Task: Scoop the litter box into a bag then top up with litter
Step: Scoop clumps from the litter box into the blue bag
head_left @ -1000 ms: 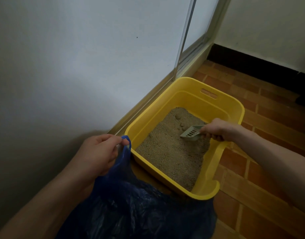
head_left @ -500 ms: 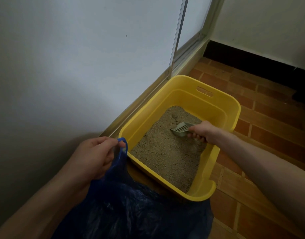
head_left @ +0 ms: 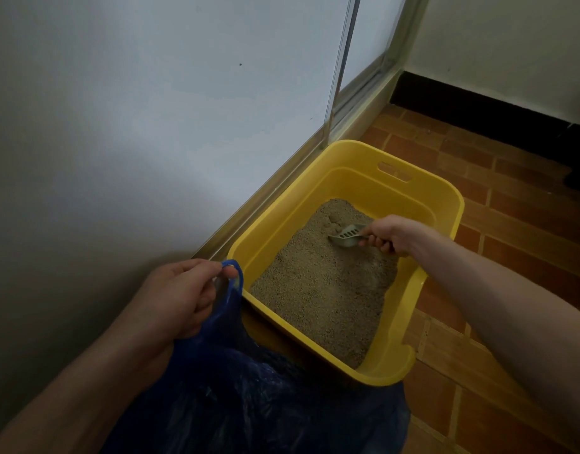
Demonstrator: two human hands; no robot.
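Note:
A yellow litter box (head_left: pixel 442 204) stands on the tiled floor beside a glass door, filled with tan litter (head_left: pixel 324 290). My right hand (head_left: pixel 388 234) grips the handle of a grey slotted scoop (head_left: pixel 346 235), whose blade lies low in the litter near the far left part of the box, next to a small clump (head_left: pixel 333 221). My left hand (head_left: pixel 183 296) pinches the handle loop of a dark blue plastic bag (head_left: pixel 249 394), held up at the box's near left corner. The bag spreads below, in front of the box.
A frosted glass sliding door (head_left: pixel 151 126) with a metal track (head_left: pixel 357 103) runs along the left. Brown brick-pattern floor tiles (head_left: pixel 511 204) lie to the right. A white wall with a black skirting (head_left: pixel 478 103) closes the far side.
My right hand has pushed the scoop a little toward the box's far left and lower into the litter. The left hand and bag have stayed in place.

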